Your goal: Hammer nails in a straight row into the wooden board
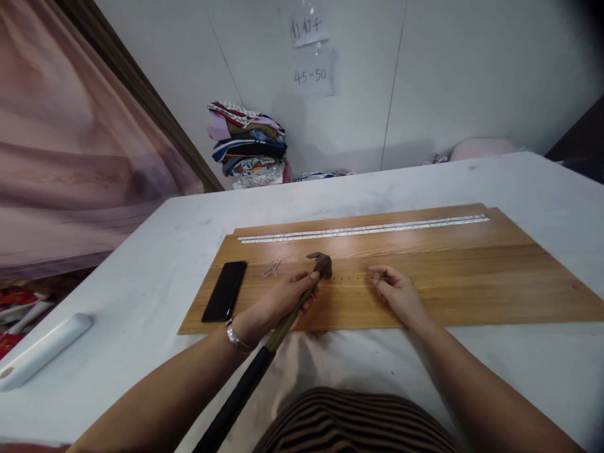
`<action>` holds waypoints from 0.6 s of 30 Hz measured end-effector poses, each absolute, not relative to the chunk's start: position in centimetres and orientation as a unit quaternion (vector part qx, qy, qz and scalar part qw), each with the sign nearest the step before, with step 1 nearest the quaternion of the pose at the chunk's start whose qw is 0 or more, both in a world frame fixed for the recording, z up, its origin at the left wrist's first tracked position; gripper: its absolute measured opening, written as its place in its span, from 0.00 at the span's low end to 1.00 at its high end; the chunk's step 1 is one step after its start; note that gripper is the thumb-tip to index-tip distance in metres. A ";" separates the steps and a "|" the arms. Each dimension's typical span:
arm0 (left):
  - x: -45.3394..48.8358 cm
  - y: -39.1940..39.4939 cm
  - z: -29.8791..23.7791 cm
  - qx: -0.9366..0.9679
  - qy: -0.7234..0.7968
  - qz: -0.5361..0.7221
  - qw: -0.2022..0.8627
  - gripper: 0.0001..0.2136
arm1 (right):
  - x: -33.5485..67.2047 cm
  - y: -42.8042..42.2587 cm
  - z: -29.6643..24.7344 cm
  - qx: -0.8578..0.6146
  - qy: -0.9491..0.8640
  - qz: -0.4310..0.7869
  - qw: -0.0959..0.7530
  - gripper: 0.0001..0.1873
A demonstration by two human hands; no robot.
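Note:
My left hand [297,292] is wrapped round the shaft of a claw hammer [285,327], close below its dark metal head. The hammer slants across the front of a wooden board [448,270], its black grip pointing toward me. My right hand [399,294] rests low over the board, thumb and index finger drawn together. Whatever sits between those fingertips is too small to make out. A row of small dark dots [348,279] runs along the wood between the hammer head and my right fingertips. Several loose nails [272,269] lie in a small pile left of the hammer.
A black phone [224,291] lies at the board's left end. Two long silvery strips [363,229] run along its far side. The white table [136,264] carries a white elongated object [44,349] at left. Folded clothes [250,141] are stacked by the wall, beside a pink curtain [80,126].

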State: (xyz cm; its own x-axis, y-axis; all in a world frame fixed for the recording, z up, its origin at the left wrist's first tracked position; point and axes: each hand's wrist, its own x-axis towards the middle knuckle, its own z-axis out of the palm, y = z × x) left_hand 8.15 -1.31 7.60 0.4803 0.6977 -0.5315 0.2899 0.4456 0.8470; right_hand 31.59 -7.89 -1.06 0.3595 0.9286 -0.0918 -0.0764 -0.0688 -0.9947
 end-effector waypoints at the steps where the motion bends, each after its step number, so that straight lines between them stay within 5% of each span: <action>1: 8.2 -1.3 7.6 0.505 0.489 0.147 0.696 0.17 | 31.6 -7.9 -1.0 -0.587 -0.362 0.435 0.579 0.17; 18: 8.1 -1.2 7.3 0.516 0.483 0.153 0.691 0.16 | 31.6 -8.0 -0.3 -0.599 -0.362 0.441 0.561 0.16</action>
State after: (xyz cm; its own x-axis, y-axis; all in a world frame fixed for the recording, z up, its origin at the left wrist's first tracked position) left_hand 8.08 -1.17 7.34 0.4864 0.7094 -0.5100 0.2875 0.4213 0.8601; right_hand 31.57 -7.97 -0.30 0.3478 0.9296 -0.1222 -0.0609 -0.1076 -0.9923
